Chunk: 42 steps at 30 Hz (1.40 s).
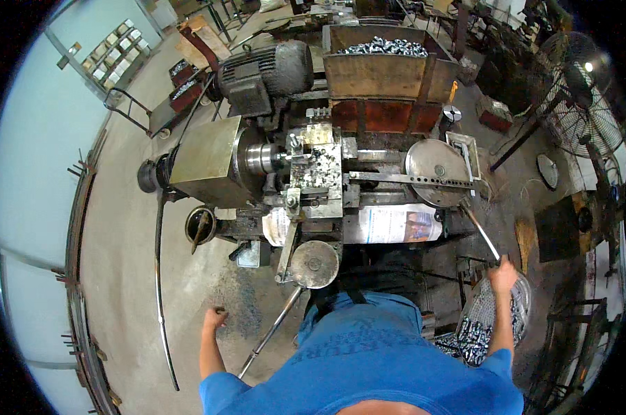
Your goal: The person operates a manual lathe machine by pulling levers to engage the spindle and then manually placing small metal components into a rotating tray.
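My right hand (503, 275) is wrapped round the end of a metal lever (482, 234), which runs up to a large round disc (434, 162) at the right of a lathe-like machine. To the left, my left hand (216, 318) hangs over the floor with its fingers curled. Something small and dark shows at its fingertips, too small to name. A second long lever (277, 326) slants from a smaller disc (314, 264) and stands apart from that hand. In the machine's middle, an oily tool slide (320, 173) sits beside the shiny spindle (259, 158).
Behind the machine stands a rusty metal bin (375, 76) of shiny metal parts, beside a motor (275, 72). A basket (520, 297) with similar parts is by my right forearm. A large fan (579, 97) stands at the right. A long rod (160, 277) reaches down at the left.
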Motion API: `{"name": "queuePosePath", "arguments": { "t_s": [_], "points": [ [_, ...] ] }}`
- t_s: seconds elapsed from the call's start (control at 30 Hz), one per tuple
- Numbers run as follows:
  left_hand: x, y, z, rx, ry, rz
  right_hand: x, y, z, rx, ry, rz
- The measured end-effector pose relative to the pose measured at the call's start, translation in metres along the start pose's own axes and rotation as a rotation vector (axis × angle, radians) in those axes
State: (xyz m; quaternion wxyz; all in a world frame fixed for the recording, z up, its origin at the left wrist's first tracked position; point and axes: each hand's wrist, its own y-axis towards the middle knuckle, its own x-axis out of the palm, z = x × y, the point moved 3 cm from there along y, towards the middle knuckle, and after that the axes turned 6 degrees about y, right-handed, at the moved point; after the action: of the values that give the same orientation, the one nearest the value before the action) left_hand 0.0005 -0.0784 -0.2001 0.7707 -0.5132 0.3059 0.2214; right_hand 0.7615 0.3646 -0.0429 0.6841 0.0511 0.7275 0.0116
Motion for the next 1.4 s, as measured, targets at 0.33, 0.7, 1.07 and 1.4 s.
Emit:
{"name": "queuePosePath", "arguments": {
  "t_s": [0.33, 0.7, 1.07, 1.4],
  "points": [
    [0.009, 0.014, 0.023, 0.091, -0.132, 0.003, 0.003, -0.076, -0.049, 0.140, 0.169, -0.045],
    [-0.017, 0.003, 0.106, 0.218, 0.051, 0.064, 0.003, -0.037, -0.026, 0.186, 0.063, -0.091],
    [-0.042, 0.043, 0.185, 0.395, 0.382, 0.393, 0.017, 0.172, -0.007, 0.242, -0.193, 0.078],
    [0.049, 0.075, 0.204, 0.158, 0.258, 0.686, 0.039, 0.050, -0.066, -0.055, 0.279, 0.212]
  ]
}}
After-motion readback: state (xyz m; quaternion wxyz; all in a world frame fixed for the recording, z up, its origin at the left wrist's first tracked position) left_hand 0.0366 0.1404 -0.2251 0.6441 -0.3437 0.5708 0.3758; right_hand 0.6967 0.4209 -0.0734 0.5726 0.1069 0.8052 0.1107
